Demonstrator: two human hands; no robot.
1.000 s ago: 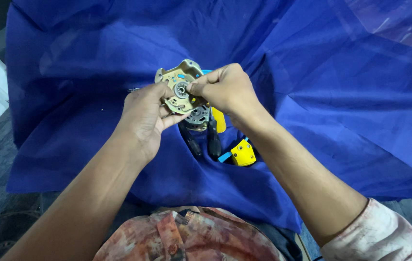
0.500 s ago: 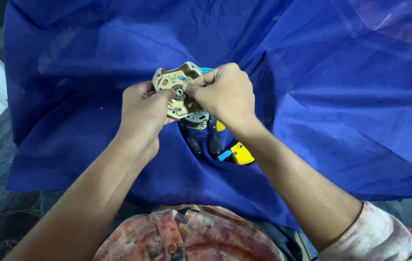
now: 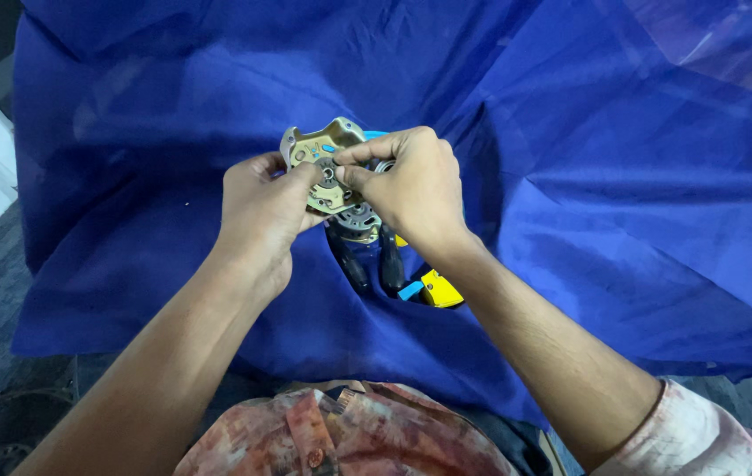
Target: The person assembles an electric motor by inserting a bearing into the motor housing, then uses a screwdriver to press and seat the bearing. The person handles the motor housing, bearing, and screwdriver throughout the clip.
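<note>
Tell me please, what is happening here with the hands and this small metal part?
A person holds a tan metal plate with a round hub over a blue cloth. The left hand grips it from the left side; the right hand pinches at its centre with thumb and forefinger. Just below, dark tool handles and a yellow piece lie in a fold of the cloth.

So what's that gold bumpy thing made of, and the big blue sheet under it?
The gold part looks like cast metal with a dull brass-coloured finish: stiff edges, holes and a grey ring in the middle. Both the left hand and right hand pinch it. The blue sheet looks like soft matte woven cloth, since it folds and creases.
</note>
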